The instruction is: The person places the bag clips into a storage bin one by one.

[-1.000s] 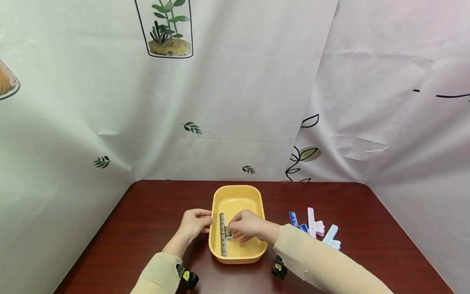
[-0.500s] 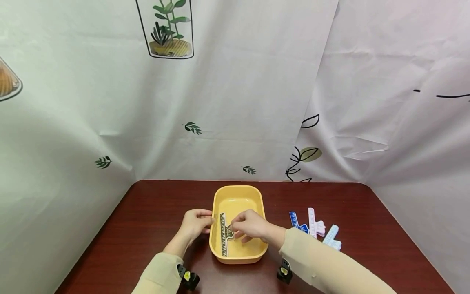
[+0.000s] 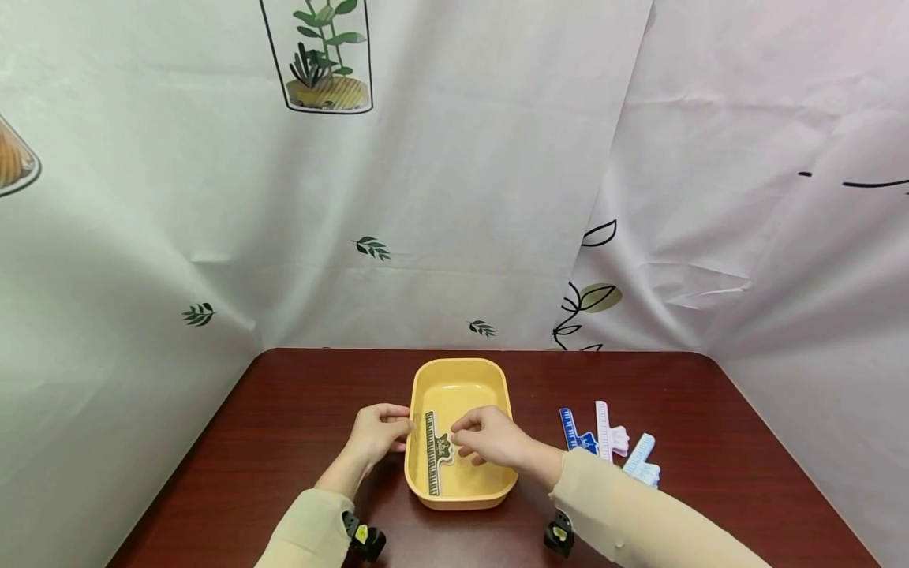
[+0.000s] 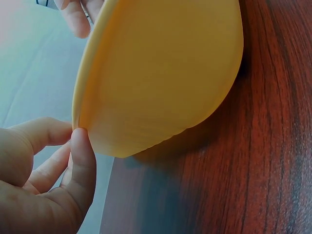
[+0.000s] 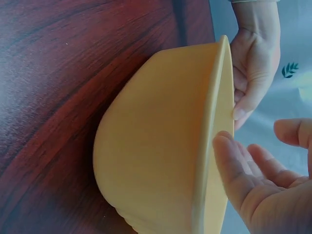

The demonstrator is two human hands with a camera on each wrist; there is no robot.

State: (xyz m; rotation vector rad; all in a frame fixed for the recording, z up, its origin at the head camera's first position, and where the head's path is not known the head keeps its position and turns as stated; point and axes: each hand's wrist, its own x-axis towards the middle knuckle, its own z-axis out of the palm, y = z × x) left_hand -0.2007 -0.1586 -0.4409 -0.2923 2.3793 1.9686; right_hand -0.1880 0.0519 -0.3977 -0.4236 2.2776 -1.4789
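Observation:
A yellow plastic tub (image 3: 465,394) stands on the table. My left hand (image 3: 372,435) pinches its left rim between thumb and fingers, as the left wrist view shows at the fingertips (image 4: 84,146). Inside the tub, along the left side, lies a ruler clip (image 3: 433,461) with black and white markings and a dark, shaped grip tab pointing right. My right hand (image 3: 493,436) hovers over the tub just right of that tab. Its thumb and fingers are apart with nothing between them in the right wrist view, where the tub's wall (image 5: 151,131) hides the clip.
Right of the tub lie three more ruler clips on the dark red wooden table (image 3: 305,394): a blue one (image 3: 577,432), a pale pink one (image 3: 604,430) and a light blue one (image 3: 641,457). A printed white curtain (image 3: 461,197) hangs behind the table.
My right hand has drawn back a little to the right from the ruler clip's tab, its fingers parting and the tab coming into full view. The left hand and the tub stay put.

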